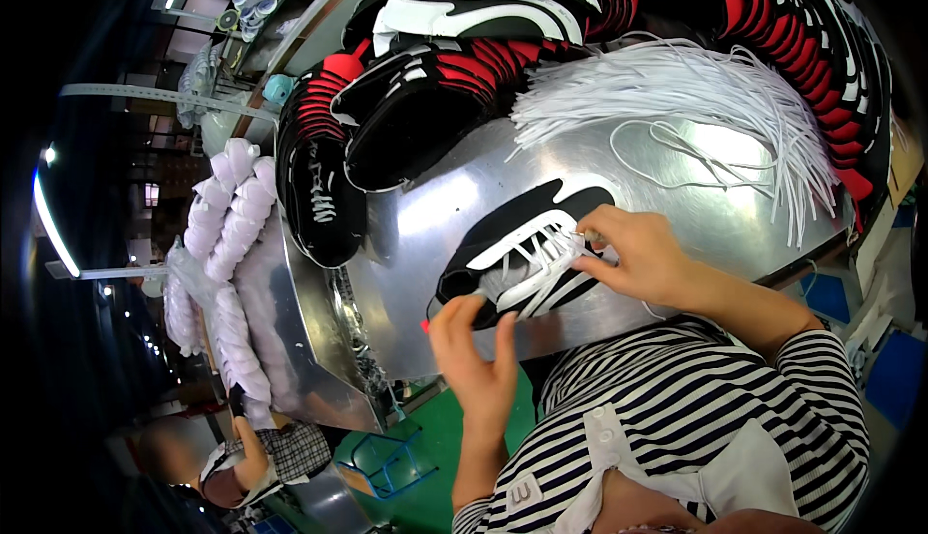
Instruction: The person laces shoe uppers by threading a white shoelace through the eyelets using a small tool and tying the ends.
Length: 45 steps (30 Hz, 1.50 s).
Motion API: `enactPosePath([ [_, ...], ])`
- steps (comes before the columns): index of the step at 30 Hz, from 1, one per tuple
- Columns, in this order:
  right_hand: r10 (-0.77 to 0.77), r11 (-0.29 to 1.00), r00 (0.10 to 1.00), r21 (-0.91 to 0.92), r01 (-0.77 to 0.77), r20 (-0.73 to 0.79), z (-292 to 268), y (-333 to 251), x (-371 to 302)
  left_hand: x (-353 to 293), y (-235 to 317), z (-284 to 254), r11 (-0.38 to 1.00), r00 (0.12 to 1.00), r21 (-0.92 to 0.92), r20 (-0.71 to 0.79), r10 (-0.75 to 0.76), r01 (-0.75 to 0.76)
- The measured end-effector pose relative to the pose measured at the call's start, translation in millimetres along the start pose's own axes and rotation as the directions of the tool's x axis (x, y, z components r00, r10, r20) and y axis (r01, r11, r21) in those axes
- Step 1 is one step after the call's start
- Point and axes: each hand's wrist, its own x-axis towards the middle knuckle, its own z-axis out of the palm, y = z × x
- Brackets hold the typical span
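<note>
A black and white shoe upper lies on the metal tabletop in front of me, its heel toward my left hand. White shoelace criss-crosses its eyelets, and loose ends trail over the near side. My right hand is closed in a pinch at the front of the lacing, with lace between thumb and fingers. Beside the heel opening, my left hand has its thumb and forefinger spread apart. Its fingertips touch the collar; the other fingers are partly hidden.
A bundle of white laces lies behind the upper. Stacked black, red and white uppers line the table's far side, with more at left. White wrapped rolls stand beyond the left edge, near another person and a blue-framed stool.
</note>
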Motion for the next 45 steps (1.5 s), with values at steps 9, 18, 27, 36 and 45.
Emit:
enactPosePath([
  [9, -0.166, 0.986, 0.986, -0.025, 0.166, 0.011, -2.6, -8.0, -1.7, 28.3, 12.5, 44.3, 0.995, 0.993, 0.076, 0.1, 0.059, -0.067],
  [18, -0.134, 0.926, 0.769, 0.356, -0.128, 0.624, -8.3, -5.4, -61.0, 52.4, 4.8, 53.5, 1.0, 0.919, 0.018, 0.394, 0.002, -0.01],
  [27, 0.167, 0.866, 0.967, 0.44, -0.236, 0.19, -22.5, 5.1, -9.1, 48.5, -14.8, 29.4, 0.973, 0.995, -0.217, -0.041, -0.086, 0.075],
  [36, 0.027, 0.826, 0.861, 0.474, -0.305, 0.508, 28.6, -20.4, 3.8, 31.6, -9.1, -1.5, 0.984, 0.979, 0.033, -0.104, 0.178, -0.175],
  [45, 0.015, 0.892, 0.97, 0.436, -0.123, 0.243, 44.5, -14.7, 17.3, 23.2, -40.4, 33.4, 0.98, 0.978, -0.193, 0.208, -0.014, 0.055],
])
